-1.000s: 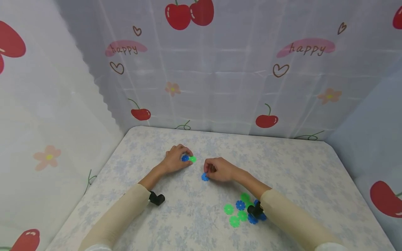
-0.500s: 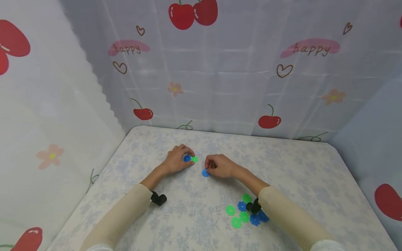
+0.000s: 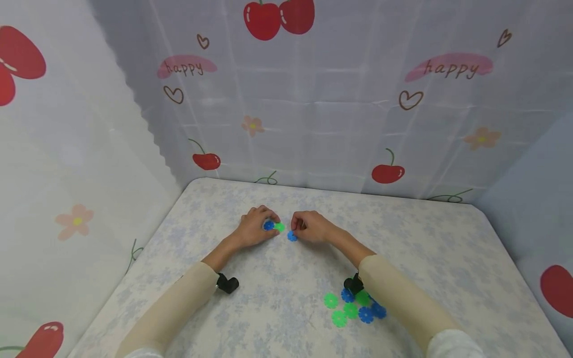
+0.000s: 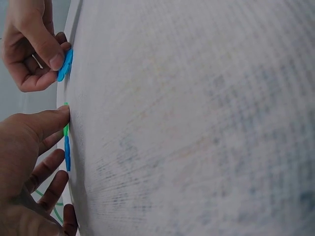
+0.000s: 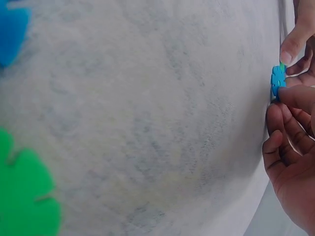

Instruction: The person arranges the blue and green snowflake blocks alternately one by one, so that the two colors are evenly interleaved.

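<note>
Between right fingers [image 3: 298,218], notched blue disc [image 3: 292,236], mottled tabletop [image 3: 412,238]

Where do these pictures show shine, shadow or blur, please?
Head view: faint shine along creases of the grey cherry-printed curtain, a soft shadow below the right hand; left wrist view: the pale mottled tabletop looks smeared; right wrist view: the green flower-shaped plastic disc at lower left is blurred, the blue flower-shaped plastic disc in the right hand sharper.
</note>
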The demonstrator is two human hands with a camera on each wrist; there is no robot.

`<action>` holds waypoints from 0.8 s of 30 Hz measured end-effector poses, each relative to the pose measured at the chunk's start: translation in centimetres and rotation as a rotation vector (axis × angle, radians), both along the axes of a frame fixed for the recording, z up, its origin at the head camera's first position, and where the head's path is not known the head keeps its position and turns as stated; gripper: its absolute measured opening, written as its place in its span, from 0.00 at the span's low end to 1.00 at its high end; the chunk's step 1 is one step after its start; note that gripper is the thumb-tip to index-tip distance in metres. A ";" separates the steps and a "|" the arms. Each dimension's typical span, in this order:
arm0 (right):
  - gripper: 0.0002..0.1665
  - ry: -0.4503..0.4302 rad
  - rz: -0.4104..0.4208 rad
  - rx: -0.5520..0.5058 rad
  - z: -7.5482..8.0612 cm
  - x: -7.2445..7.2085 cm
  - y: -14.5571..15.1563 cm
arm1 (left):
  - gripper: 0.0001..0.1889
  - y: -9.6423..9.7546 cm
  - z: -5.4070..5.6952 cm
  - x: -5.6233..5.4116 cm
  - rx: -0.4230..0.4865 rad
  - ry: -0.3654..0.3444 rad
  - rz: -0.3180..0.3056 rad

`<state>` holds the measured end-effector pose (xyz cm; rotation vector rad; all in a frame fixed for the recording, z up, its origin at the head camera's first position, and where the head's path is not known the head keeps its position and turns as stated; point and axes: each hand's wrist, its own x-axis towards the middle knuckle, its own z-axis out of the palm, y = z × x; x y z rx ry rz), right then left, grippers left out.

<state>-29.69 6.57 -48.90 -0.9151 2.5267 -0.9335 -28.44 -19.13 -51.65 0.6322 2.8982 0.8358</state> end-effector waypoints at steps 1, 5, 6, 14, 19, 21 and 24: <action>0.02 0.007 -0.002 0.003 0.0 -0.2 -0.1 | 0.15 0.0 0.0 0.0 0.002 -0.001 -0.001; 0.03 0.019 -0.010 0.010 -0.1 -0.7 -0.3 | 0.14 0.1 -0.1 0.1 0.002 0.006 -0.002; 0.02 0.025 -0.012 0.008 -0.1 -0.7 -0.4 | 0.14 0.1 -0.1 0.2 0.000 0.005 -0.001; 0.07 0.077 -0.063 0.008 -0.3 -0.7 -0.7 | 0.14 0.0 -0.2 0.1 -0.008 0.010 0.006; 0.18 0.094 -0.032 0.052 -0.3 -0.4 -0.7 | 0.14 0.0 -0.2 0.0 -0.010 0.015 0.005; 0.19 0.097 -0.029 0.068 -0.4 -0.3 -0.8 | 0.14 -0.1 -0.2 0.0 -0.010 0.017 0.004; 0.16 0.098 -0.042 0.069 -0.6 -0.4 -0.9 | 0.15 0.0 -0.1 0.0 -0.008 0.017 0.002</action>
